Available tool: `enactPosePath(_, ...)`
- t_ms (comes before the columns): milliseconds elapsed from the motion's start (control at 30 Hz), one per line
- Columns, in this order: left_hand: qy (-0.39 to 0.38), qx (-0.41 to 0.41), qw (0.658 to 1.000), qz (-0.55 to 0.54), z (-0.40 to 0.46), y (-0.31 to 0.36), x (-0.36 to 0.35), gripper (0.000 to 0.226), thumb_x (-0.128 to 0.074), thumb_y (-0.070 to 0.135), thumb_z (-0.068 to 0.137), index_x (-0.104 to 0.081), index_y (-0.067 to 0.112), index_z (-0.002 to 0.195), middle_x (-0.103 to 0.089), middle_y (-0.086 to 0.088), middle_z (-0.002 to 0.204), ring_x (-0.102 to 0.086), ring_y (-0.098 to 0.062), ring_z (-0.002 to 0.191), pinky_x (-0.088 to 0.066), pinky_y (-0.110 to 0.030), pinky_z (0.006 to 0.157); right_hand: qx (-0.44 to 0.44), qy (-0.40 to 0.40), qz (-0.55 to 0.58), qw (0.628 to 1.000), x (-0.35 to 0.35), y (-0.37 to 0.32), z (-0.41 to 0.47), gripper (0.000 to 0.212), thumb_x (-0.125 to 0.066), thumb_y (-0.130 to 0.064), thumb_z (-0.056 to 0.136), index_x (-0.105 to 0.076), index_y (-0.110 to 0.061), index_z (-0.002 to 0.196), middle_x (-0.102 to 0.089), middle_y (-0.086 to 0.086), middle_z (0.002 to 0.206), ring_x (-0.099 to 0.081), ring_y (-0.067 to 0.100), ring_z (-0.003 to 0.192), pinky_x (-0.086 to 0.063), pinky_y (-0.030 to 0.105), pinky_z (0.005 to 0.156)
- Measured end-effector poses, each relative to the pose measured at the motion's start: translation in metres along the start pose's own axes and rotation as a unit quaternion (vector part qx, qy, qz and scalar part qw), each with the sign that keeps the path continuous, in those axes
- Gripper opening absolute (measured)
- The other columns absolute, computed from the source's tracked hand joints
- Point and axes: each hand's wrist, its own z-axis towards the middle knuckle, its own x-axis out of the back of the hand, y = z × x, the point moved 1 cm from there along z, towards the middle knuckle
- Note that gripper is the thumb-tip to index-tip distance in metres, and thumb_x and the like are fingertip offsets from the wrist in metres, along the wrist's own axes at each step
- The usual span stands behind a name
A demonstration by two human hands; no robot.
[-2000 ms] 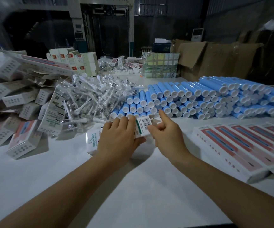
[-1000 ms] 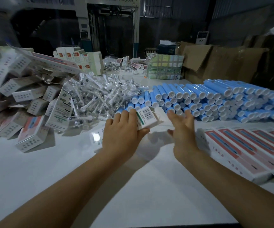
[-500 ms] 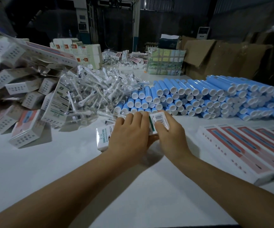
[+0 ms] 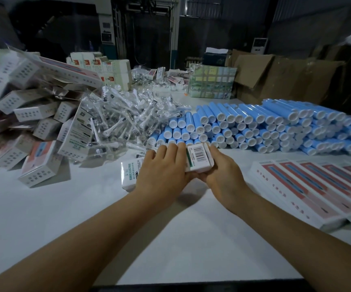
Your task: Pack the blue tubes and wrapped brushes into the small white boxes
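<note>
Small white box (image 4: 198,158) gripped at mid-desk (image 4: 64,207), left hand (image 4: 162,171) fingers curled over it, right hand (image 4: 225,173) fingers wrapped around its end.

The small white cardboard box (image 4: 130,173) lying on the white table under the left hand (image 4: 163,174) carries green print on its side that reads "SONIC ELECTRIC", with "X-3" beside it. Its end flap (image 4: 199,155), held between both hands, shows a black barcode on a white label, but the digits are too small to read. Print on the other boxes is blurred.
</note>
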Motion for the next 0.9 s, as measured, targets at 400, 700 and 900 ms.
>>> enactPosePath(400,0.024,-0.01,1.0,-0.018,-0.0049,-0.0027,0.0024,0.077,-0.024,0.06,0.091,-0.046,0.001,0.135,-0.059,-0.015,0.118,-0.057,-0.031,0.099,-0.046,-0.042,0.08,0.023,-0.013,0.012,1.0,0.003,-0.0003,-0.0006,0.03,-0.035,-0.009,0.101,-0.062,-0.022,0.101,-0.072,0.006,0.09,-0.069,0.018,0.085,-0.058,0.036,0.079)
enactPosePath(700,0.045,-0.033,0.998,0.02,-0.0058,0.0001,0.0044,0.076,-0.024,0.059,0.09,-0.056,-0.002,0.124,-0.063,-0.013,0.101,-0.059,-0.029,0.084,-0.047,-0.04,0.069,0.026,0.015,-0.02,0.999,0.002,-0.0008,-0.0027,0.039,-0.035,-0.006,0.1,-0.05,-0.01,0.136,-0.065,0.016,0.111,-0.066,0.024,0.096,-0.057,0.039,0.08)
enactPosePath(900,0.027,-0.019,0.999,-0.01,-0.0047,0.0014,0.006,0.075,-0.028,0.059,0.089,-0.049,0.0,0.131,-0.061,-0.015,0.112,-0.058,-0.032,0.095,-0.046,-0.041,0.077,0.045,0.031,-0.037,0.998,-0.0003,0.0046,-0.0006,0.042,-0.037,-0.015,0.101,-0.043,-0.017,0.142,-0.067,0.011,0.111,-0.066,0.02,0.098,-0.057,0.033,0.077)
